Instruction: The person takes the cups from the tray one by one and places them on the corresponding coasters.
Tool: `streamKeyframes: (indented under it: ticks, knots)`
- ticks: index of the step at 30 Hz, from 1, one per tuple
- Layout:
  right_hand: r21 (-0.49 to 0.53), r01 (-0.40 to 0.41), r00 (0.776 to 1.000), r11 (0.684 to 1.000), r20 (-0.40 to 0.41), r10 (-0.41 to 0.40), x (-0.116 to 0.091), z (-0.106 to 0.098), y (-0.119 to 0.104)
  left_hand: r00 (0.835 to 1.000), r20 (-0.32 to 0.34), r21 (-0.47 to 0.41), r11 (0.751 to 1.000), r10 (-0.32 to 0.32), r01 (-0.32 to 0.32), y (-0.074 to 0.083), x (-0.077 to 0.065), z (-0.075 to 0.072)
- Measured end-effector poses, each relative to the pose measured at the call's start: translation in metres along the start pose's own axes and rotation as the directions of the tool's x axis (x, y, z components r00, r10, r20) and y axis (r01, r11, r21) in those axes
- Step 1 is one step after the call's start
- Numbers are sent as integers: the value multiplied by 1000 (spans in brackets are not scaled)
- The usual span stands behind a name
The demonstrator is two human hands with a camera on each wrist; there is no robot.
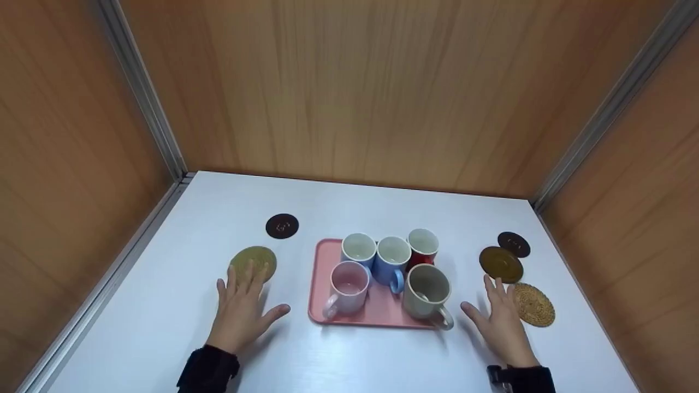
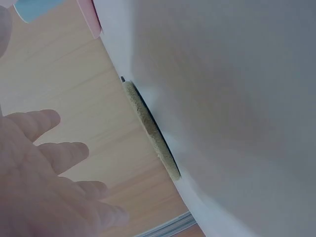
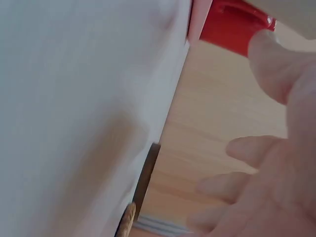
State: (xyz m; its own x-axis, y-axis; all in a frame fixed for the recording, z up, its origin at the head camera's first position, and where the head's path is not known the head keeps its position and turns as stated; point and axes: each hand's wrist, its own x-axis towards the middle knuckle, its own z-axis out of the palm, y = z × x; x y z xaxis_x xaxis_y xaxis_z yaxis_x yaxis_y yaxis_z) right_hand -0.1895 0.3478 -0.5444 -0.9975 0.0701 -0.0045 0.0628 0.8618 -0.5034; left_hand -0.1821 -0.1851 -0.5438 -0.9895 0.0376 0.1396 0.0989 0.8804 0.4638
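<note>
My left hand [image 1: 240, 316] hovers over the white table with its fingers spread, holding nothing. Its fingertips overlap an olive-green round coaster [image 1: 254, 254] in the head view; the left wrist view shows the coaster [image 2: 152, 131] apart from them. My right hand [image 1: 501, 325], fingers spread and holding nothing, hovers between a pink tray [image 1: 377, 314] and a woven straw coaster [image 1: 536, 305]. On the tray stand a pink mug [image 1: 349, 297], a grey-beige mug [image 1: 420, 305], two blue mugs, one with its handle forward [image 1: 385, 273], and a red mug [image 1: 419, 258] at the back right.
A black round coaster [image 1: 282, 226] lies at the back left. Toward the right edge are a brown coaster [image 1: 501, 265] and another dark coaster [image 1: 514, 244] partly behind it. Wood-grain panels [image 1: 349, 98] enclose the table at the back and sides.
</note>
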Motion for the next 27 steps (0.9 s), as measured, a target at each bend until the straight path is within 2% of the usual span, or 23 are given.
streamKeyframes:
  ticks: [4, 7, 10, 14, 17, 19, 23, 27]
  knots:
    - [143, 6, 999, 990, -39, -1, -4, 5, -6, 1000, -14, 0, 1000, 15, -15, 1, -4, 0]
    - [220, -17, 999, 975, -24, 23, -4, 10, -12, 999, -30, 13, 1000, 19, -18, 1, -5, -1]
    - [277, -63, 997, 959, 50, 51, -3, 16, -18, 999, -43, 15, 1000, 6, -5, 2, -6, -3]
    - [343, -115, 985, 932, 163, 61, -3, 23, -22, 999, -6, -14, 999, -39, 39, 3, -9, -3]
    - [371, -122, 977, 921, 207, 46, -4, 28, -24, 997, 24, -23, 997, -73, 74, 5, -10, -3]
    - [381, -116, 976, 917, 215, 34, -4, 30, -24, 997, 29, -13, 997, -74, 74, 6, -9, -3]
    - [388, -112, 975, 915, 219, 27, -3, 32, -22, 999, 37, 35, 999, -12, 11, 12, 6, -5]
    - [401, -114, 975, 909, 222, 25, -1, 31, -20, 996, 77, 57, 997, 52, -57, 20, 40, -7]
